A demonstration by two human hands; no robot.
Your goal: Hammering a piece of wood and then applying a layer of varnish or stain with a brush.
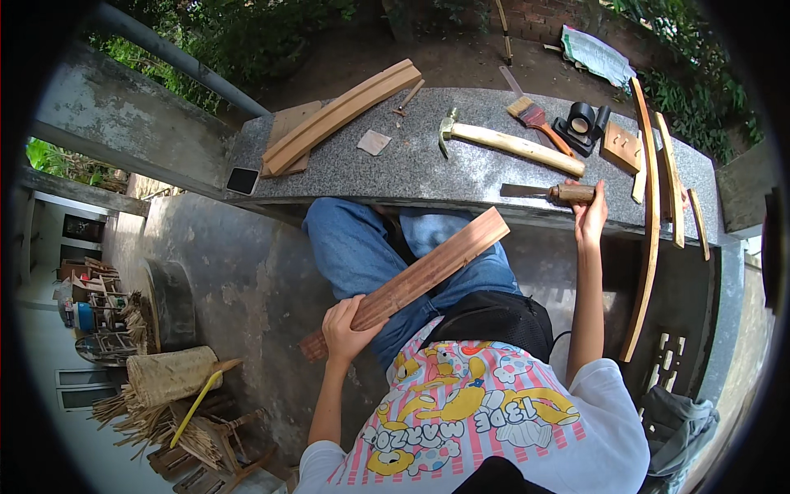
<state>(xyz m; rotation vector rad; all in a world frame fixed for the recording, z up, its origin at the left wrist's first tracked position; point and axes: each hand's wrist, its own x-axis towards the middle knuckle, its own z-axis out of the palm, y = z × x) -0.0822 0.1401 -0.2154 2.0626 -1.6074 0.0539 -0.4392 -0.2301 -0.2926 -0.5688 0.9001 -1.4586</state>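
Observation:
My left hand (346, 329) is closed round the lower end of a reddish-brown wooden board (432, 265), which slants up to the right across my jeans. Its far end comes close to the front edge of the speckled grey stone bench (329, 177). In my right hand (590, 216) is a wood chisel (568, 193), gripped by its wooden handle at the bench's front edge. The flat blade points left. Just beyond the chisel lies a claw hammer (518, 150) with a pale wooden handle, its metal head to the left.
At the bench's left are a grooved wooden beam (341, 115) and a phone (242, 180). A paintbrush (539, 122), black tape roll (582, 118) and wooden block (621, 147) lie right of centre. Long wooden strips (647, 214) overhang the right side. Bundled sticks (136, 412) stand on the left.

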